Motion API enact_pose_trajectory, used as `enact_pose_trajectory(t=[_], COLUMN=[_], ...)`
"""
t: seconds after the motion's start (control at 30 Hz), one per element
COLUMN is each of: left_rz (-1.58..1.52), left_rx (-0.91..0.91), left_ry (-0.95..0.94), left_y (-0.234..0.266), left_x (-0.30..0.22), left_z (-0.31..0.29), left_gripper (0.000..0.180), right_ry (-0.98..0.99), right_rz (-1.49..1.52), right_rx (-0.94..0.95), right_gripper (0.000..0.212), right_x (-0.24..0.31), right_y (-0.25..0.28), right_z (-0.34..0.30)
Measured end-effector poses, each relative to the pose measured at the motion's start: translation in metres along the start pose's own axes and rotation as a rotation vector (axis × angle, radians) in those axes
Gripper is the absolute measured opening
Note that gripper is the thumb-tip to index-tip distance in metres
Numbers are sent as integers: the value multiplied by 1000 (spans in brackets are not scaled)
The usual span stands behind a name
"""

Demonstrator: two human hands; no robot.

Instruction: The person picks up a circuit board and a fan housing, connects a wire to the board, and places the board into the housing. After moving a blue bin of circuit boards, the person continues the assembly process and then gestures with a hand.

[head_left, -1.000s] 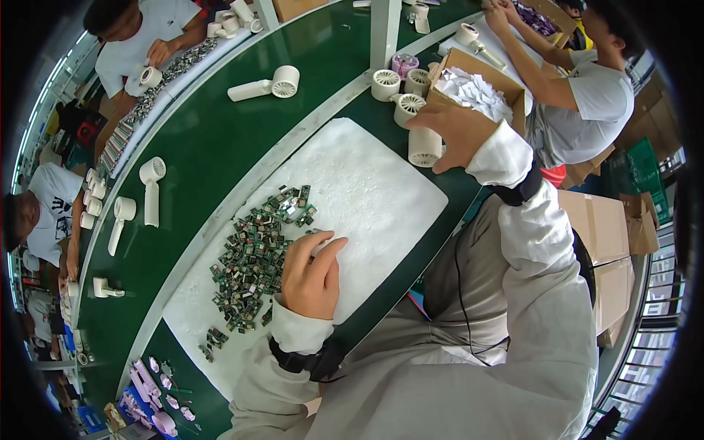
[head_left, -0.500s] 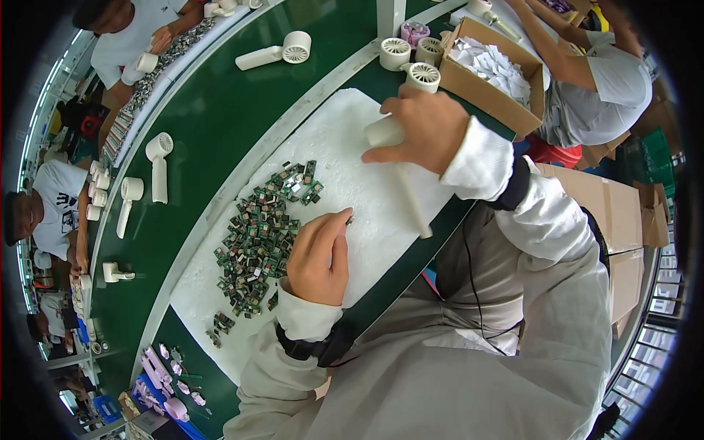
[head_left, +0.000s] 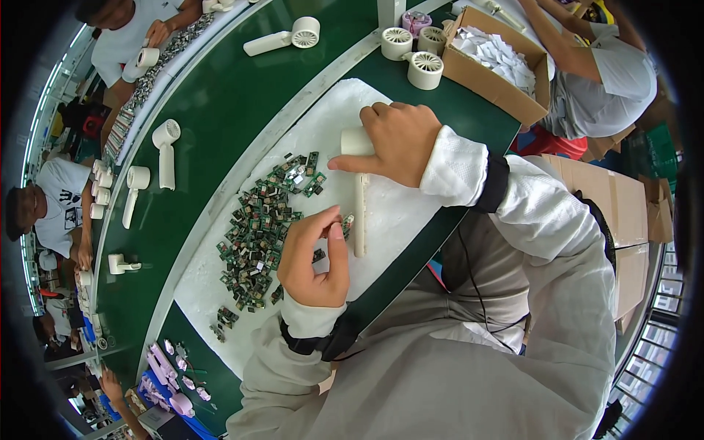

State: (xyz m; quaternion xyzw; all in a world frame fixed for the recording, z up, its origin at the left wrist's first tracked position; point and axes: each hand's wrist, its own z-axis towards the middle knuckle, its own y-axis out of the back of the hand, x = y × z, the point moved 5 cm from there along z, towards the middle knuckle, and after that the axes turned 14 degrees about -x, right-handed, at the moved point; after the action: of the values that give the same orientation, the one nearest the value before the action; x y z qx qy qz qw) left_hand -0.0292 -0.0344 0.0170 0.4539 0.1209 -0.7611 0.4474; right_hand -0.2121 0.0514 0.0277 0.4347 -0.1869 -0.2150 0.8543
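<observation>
My right hand (head_left: pixel 396 143) is closed over the round head of a cream-white handheld fan housing (head_left: pixel 360 220). Its long handle points toward me and rests on or just above a white foam sheet (head_left: pixel 414 209). To the left of the handle, the thumb and fingertips of my left hand (head_left: pixel 314 260) pinch a small green circuit board (head_left: pixel 347 222), partly hidden by the fingers. A loose pile of similar small boards (head_left: pixel 257 231) spreads over the sheet left of my left hand. One more board (head_left: pixel 318 255) shows beside that hand's thumb.
Fan heads (head_left: pixel 424 70) stand at the back beside a cardboard box of white pieces (head_left: pixel 488 55). More fan housings (head_left: pixel 167 154) lie on the green bench beyond a pale rail (head_left: pixel 242 176). Purple parts (head_left: pixel 163 367) lie at lower left. Co-workers sit left and right.
My right hand has moved left and slightly nearer with the fan housing, whose handle now lies close to my left hand. The pinched board shows more. Another person's arm has appeared at lower left.
</observation>
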Motion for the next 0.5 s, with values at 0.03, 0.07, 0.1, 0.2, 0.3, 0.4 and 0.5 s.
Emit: enact_pose_trajectory(t=[0.03, 0.07, 0.1, 0.2, 0.3, 0.4, 0.5], left_rz=[0, 11, 21, 27, 29, 106, 41], left_rx=[1, 55, 109, 259, 444, 448, 442], left_ry=[0, -68, -137, -248, -331, -202, -15], left_y=[0, -2, -3, -13, -25, -25, -26], left_x=[-1, -6, -11, -21, -25, -11, -5], left_z=[-1, -3, -5, -5, -8, -8, -10], left_gripper=[23, 23, 23, 22, 21, 21, 24], right_ry=[-26, -55, -59, -25, -21, 41, 181], right_rz=[-10, -19, -17, -172, -225, -155, 42], right_rx=[88, 175, 174, 265, 266, 101, -227], right_gripper=[79, 78, 78, 69, 60, 50, 38], right_x=[0, 0, 1, -3, 10, 11, 13], right_y=[3, 5, 10, 20, 16, 12, 24], right_z=[3, 6, 10, 16, 18, 17, 14])
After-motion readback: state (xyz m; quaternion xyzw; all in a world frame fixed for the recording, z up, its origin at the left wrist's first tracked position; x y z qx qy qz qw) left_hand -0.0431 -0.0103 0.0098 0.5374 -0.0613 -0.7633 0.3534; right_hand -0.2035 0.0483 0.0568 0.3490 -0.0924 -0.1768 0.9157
